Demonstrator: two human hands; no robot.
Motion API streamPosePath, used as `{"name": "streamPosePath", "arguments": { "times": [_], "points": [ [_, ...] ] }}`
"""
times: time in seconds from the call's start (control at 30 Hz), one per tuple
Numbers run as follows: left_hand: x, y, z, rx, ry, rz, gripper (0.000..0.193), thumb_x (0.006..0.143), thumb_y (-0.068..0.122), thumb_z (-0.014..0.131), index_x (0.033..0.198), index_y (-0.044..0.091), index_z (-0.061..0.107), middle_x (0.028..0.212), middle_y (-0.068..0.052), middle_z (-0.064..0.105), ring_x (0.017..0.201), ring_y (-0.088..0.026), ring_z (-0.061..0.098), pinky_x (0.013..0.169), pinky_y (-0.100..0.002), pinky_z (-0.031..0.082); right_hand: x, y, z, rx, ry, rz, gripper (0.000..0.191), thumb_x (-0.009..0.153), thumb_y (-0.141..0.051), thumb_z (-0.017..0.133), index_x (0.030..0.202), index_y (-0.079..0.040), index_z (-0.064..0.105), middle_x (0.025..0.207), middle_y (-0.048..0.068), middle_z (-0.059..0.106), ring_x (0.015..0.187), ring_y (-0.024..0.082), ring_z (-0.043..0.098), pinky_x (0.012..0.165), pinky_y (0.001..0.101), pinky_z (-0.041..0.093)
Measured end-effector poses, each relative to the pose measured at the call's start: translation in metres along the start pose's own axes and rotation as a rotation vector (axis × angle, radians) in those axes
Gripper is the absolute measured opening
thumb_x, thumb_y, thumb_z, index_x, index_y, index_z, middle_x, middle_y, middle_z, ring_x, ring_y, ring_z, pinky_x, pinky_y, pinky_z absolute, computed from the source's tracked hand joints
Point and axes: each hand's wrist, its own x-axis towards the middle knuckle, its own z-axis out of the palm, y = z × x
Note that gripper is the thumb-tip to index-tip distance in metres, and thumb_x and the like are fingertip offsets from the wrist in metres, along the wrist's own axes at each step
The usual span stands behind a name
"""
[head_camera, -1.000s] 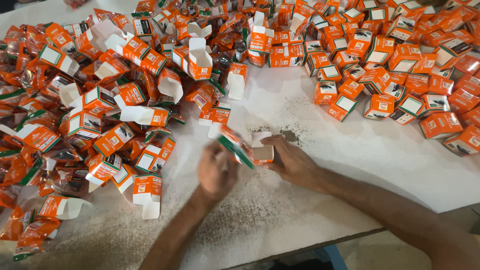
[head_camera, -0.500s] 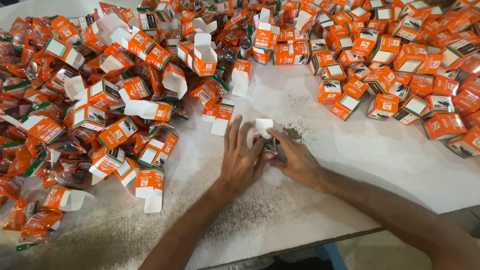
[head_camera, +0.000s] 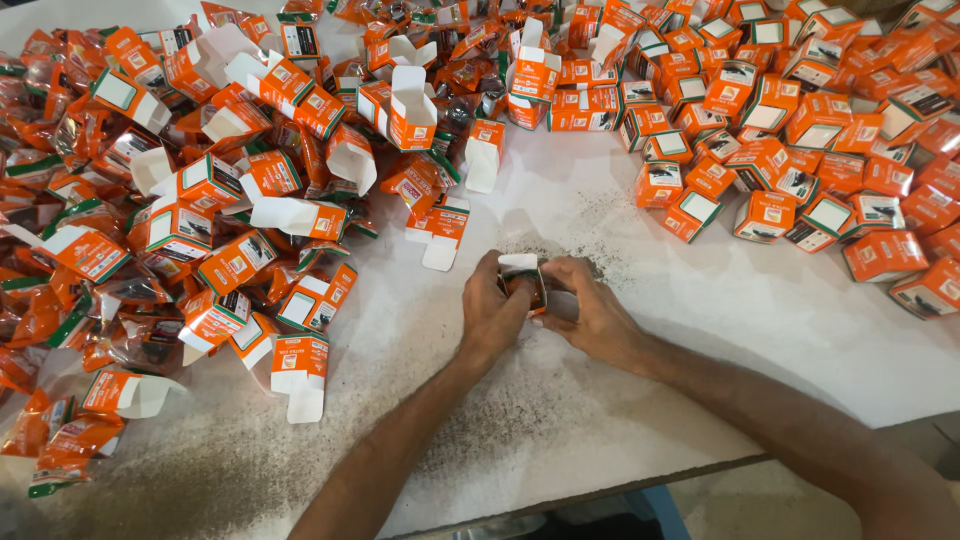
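Both of my hands meet at the middle of a white table (head_camera: 720, 330). My left hand (head_camera: 492, 312) and my right hand (head_camera: 592, 312) are closed around one small orange carton (head_camera: 524, 280) that stands on the table with its white top flap up. Something dark shows inside the carton's open top. My fingers cover most of its sides. Dark powder is scattered on the table around my hands.
A heap of open orange cartons and foil pouches (head_camera: 200, 210) covers the left side. A spread of closed orange cartons (head_camera: 800, 130) fills the far right. One open carton (head_camera: 298, 372) lies near the left forearm. The table's front edge (head_camera: 640, 485) runs below my arms.
A second ago my hands held a carton and a pouch raised above the table. They have since come down and closed around the carton standing on the surface.
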Motion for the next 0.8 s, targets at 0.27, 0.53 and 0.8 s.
{"name": "streamPosePath", "arguments": {
  "times": [0.27,0.53,0.8],
  "points": [
    [0.013,-0.013,-0.019,-0.232,-0.272,-0.084,0.031,0.086,0.012,0.063,0.115,0.002,0.058,0.082,-0.003,0.067,0.071,-0.007,0.066,0.062,-0.027,0.054,0.003,-0.005,0.001,-0.177,-0.099,-0.046,0.064,0.084,0.003,0.073,0.145,-0.002,0.051,0.146,0.024,0.052,0.129,0.041,0.058,0.098,0.0431,0.055],
    [0.021,-0.031,-0.037,-0.444,-0.389,-0.161,0.010,0.092,0.007,0.065,0.096,-0.002,0.064,0.079,-0.009,0.067,0.066,-0.014,0.065,0.058,-0.033,0.059,0.002,-0.012,0.003,-0.229,-0.116,-0.039,0.059,0.080,0.005,0.071,0.136,-0.002,0.053,0.145,0.022,0.050,0.125,0.041,0.059,0.093,0.0440,0.056],
    [-0.004,-0.016,-0.023,-0.052,-0.141,0.411,0.029,0.093,0.005,0.062,0.121,-0.001,0.067,0.122,-0.014,0.070,0.107,-0.023,0.069,0.093,-0.037,0.058,0.001,-0.007,0.004,-0.195,-0.061,0.047,0.050,0.082,-0.001,0.075,0.123,-0.006,0.047,0.138,0.020,0.056,0.118,0.044,0.062,0.090,0.0476,0.056]
  ]
}}
